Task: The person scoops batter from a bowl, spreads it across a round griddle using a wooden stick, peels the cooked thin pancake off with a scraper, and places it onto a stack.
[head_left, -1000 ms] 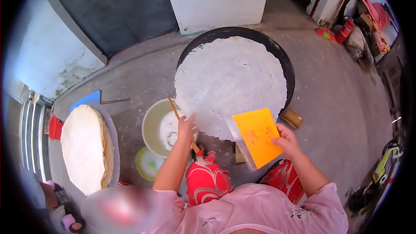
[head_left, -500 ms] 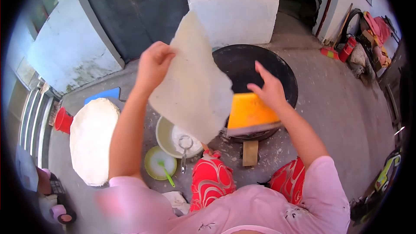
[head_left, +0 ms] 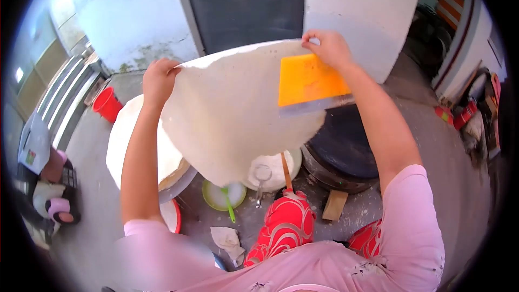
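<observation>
A wide, thin, pale flatbread point(head_left: 232, 113) hangs spread out in the air between both hands. My left hand point(head_left: 160, 82) is closed, pinching its upper left edge. At the upper right edge, the fingertips of my right hand point(head_left: 331, 48) pinch it too. That same hand keeps a yellow scraper point(head_left: 311, 80) against its palm, the blade side lower, in front of the sheet. Below and to the left lies a pale stack of round flatbreads point(head_left: 127, 140), partly hidden by my left arm. A round black griddle point(head_left: 348, 140) stands at the lower right, partly covered by my arm.
Under the hanging sheet stand a bowl of white powder point(head_left: 294, 165) with a metal strainer point(head_left: 263, 173) and a green bowl point(head_left: 212, 197) with a green spoon. A wooden block point(head_left: 335, 205) sits before the griddle. A red bucket point(head_left: 107, 105) is at the left.
My right hand has risen from over the griddle to the sheet's right edge, still with the scraper. The flatbread is now spread wide and has moved left toward the stack. The view has turned left.
</observation>
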`<state>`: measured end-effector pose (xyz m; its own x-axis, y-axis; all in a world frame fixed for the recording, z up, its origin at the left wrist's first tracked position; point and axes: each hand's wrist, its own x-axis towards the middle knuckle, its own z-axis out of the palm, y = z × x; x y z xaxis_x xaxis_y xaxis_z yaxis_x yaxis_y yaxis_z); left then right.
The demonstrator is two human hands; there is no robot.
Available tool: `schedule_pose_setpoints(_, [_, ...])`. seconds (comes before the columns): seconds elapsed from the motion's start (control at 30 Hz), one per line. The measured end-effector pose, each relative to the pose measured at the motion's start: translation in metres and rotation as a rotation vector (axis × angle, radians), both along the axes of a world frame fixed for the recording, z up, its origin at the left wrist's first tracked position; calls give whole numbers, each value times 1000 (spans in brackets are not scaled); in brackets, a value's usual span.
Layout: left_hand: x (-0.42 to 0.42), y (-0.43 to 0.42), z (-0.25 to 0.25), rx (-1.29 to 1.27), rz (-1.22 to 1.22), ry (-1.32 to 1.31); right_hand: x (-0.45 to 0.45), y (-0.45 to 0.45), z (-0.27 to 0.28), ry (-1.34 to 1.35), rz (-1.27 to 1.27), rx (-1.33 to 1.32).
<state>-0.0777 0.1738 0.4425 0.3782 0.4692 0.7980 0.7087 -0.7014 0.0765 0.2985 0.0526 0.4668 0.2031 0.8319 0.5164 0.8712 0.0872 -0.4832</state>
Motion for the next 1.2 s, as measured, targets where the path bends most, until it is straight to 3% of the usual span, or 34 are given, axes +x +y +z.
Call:
schedule_pose_setpoints(0.07, [-19,24,13,-87,150,-115,-24,26,34,-319,42,282])
schedule_pose_setpoints(0.1, [-29,34,21,-174,267,-222,-42,30,53,-362,72,407])
schedule_pose_setpoints(0.13, [-44,34,36,-101,335,-282,-61,33,72,-397,101,531])
schedule_pose_setpoints(0.2, [-90,37,64,-32,272,-411,-92,40,96,-436,237,851])
schedule_pose_setpoints(0.23, [-112,21,76,-118,158,-553,-111,36,100,-414,269,846])
schedule_pose_setpoints(0.3, [-137,-24,74,69,46,-696,-147,18,89,-359,268,870])
schedule_pose_setpoints(0.33, [-150,-47,61,109,123,-702,-163,17,72,-344,289,866])
schedule_pose_setpoints(0.4, [-181,-82,13,272,342,-555,-192,20,25,-61,545,867])
schedule_pose_setpoints(0.43, [-189,-99,-17,285,470,-503,-202,20,-3,-77,581,788])
schedule_pose_setpoints(0.5, [-220,-116,-89,251,417,-424,-220,17,-67,-12,601,504])
schedule_pose_setpoints(0.6, [-253,-125,-196,-123,367,-466,-230,10,-141,101,547,0])
schedule_pose_setpoints(0.7, [-271,-118,-261,-266,392,-371,-211,-1,-179,99,531,-78])
schedule_pose_setpoints(0.8, [-283,-110,-284,-385,564,-282,-171,-11,-197,-38,474,-4])
schedule_pose_setpoints(0.87, [-289,-101,-284,-370,573,-296,-137,-19,-208,108,374,-133])
schedule_pose_setpoints(1.0, [-319,-84,-285,-335,663,-195,-73,-41,-225,160,161,-146])
schedule_pose_setpoints(1.1, [-338,-77,-285,-467,705,-85,-30,-57,-253,305,38,-156])
schedule_pose_setpoints(1.17, [-324,-84,-256,-856,796,-49,0,-64,-278,472,-69,-201])
schedule_pose_setpoints(1.2, [-313,-89,-248,-861,798,-47,-1,-71,-277,619,-184,-220])
